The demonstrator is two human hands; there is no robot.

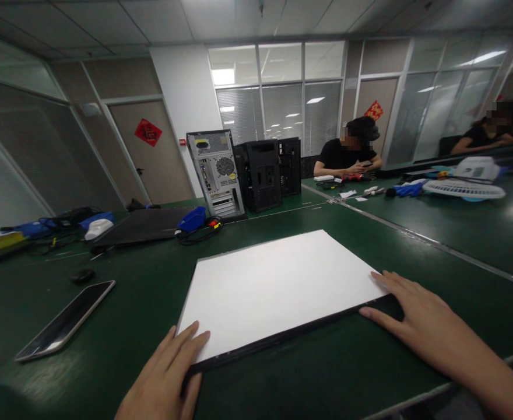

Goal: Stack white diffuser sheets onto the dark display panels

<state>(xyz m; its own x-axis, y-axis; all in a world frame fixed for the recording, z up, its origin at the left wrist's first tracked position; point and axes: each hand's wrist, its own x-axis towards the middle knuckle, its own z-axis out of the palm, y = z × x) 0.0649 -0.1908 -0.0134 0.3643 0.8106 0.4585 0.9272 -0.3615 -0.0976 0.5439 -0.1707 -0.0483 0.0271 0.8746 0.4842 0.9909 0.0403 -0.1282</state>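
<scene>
A flat white panel with a thin black frame (278, 291) lies in front of me on the green tabletop, its kind not certain; it resembles a screen's backlight. At its near left corner, my left hand (164, 373) has fingers on the white face and the thumb down by the front edge, gripping that corner. My right hand (414, 309) holds the right corner, with fingertips over the side edge and the thumb against the black front edge.
A smartphone (66, 321) and small black object (83, 276) lie left. Behind are a dark flat panel (145, 226), blue tool (192, 219) and computer cases (217, 169), (260, 175). A person (348, 151) sits across; a white fan (466, 186) lies right.
</scene>
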